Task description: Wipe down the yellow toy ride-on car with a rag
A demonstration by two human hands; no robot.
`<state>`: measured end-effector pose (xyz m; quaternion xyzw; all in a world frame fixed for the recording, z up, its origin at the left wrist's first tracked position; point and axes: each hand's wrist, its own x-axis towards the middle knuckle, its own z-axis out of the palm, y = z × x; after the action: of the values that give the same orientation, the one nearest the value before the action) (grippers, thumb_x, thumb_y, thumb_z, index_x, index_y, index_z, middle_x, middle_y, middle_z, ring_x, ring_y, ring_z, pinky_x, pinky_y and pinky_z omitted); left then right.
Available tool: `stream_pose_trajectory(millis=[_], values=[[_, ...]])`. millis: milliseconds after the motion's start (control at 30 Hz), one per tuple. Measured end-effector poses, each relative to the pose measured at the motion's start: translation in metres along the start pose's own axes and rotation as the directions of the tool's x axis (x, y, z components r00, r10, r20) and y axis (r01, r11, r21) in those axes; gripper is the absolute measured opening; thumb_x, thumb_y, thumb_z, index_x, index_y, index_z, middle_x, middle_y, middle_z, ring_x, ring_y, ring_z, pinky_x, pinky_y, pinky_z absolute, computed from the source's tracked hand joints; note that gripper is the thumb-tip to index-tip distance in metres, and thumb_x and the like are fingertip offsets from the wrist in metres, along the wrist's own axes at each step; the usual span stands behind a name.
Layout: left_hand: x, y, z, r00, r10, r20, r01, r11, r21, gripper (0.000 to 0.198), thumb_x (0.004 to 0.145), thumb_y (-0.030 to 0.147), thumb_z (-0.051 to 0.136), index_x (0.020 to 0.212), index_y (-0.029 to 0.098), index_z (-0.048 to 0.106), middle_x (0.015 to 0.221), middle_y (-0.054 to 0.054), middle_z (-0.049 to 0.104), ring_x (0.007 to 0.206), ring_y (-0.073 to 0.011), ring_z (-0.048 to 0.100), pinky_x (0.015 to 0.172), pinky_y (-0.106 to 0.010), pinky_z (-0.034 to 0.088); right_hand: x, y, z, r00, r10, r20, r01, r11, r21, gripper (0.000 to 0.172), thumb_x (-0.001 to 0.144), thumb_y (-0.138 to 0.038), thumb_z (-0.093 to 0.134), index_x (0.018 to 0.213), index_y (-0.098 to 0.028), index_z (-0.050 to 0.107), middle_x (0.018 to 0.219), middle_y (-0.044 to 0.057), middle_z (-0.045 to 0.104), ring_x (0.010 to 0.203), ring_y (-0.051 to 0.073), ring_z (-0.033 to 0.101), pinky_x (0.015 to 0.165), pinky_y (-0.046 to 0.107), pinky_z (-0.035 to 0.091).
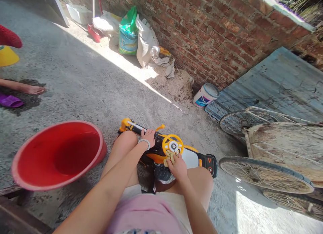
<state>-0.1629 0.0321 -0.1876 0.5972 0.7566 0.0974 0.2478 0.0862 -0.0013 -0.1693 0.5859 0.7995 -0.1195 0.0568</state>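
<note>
A yellow-and-black ride-on toy excavator [156,157] stands on the ground between my knees, with a yellow steering wheel [180,140] and a white seat. My left hand [148,137], a beaded bracelet on its wrist, grips the black part of the toy at the base of its arm. Pinched in my right hand [178,166] is a crumpled pale yellow cloth [170,157], pressed against the near rim of the wheel. My right fingertips are partly hidden by the cloth.
A large red tub [32,153] with water is at my left. Another person's bare foot [34,89] and a purple slipper [12,101] are further left. Sacks [146,42] and a paint bucket [205,94] line the brick wall. A wheeled cart [275,143] stands at right.
</note>
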Motion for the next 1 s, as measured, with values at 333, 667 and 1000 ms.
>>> stream_pose_trajectory(millis=[333,667,1000], values=[[-0.001,0.001,-0.004,0.999,0.001,0.036,-0.002,1.000,0.012,0.043,0.091,0.021,0.052,0.135,0.025,0.052,0.148,-0.013,0.055,0.148,-0.0293,0.040,0.129,-0.063,0.008,0.044,0.009,0.008,0.962,0.050,-0.270,-0.018,0.993,0.118,0.047,0.093,-0.047,0.063,0.132,-0.021,0.064,0.143,0.019,0.049,0.126,0.034,0.053,0.097,0.046,0.050],[-0.003,-0.001,-0.005,0.999,0.022,0.038,-0.022,1.000,0.003,0.039,0.093,0.023,0.052,0.132,0.023,0.053,0.144,-0.013,0.056,0.146,-0.0289,0.042,0.129,-0.062,0.008,0.068,0.031,-0.013,0.993,0.074,-0.092,-0.075,0.997,-0.001,0.037,0.090,-0.040,0.065,0.122,-0.023,0.070,0.115,0.011,0.063,0.104,0.025,0.062,0.087,0.033,0.047],[0.001,0.000,-0.002,1.000,0.002,0.017,-0.002,1.000,0.014,0.041,0.091,0.022,0.054,0.132,0.024,0.053,0.148,-0.013,0.055,0.149,-0.0289,0.039,0.129,-0.062,0.007,0.051,0.073,-0.017,0.905,0.337,-0.258,-0.313,0.941,0.130,0.037,0.090,-0.048,0.060,0.107,-0.017,0.074,0.118,0.017,0.062,0.107,0.030,0.062,0.088,0.037,0.049]])
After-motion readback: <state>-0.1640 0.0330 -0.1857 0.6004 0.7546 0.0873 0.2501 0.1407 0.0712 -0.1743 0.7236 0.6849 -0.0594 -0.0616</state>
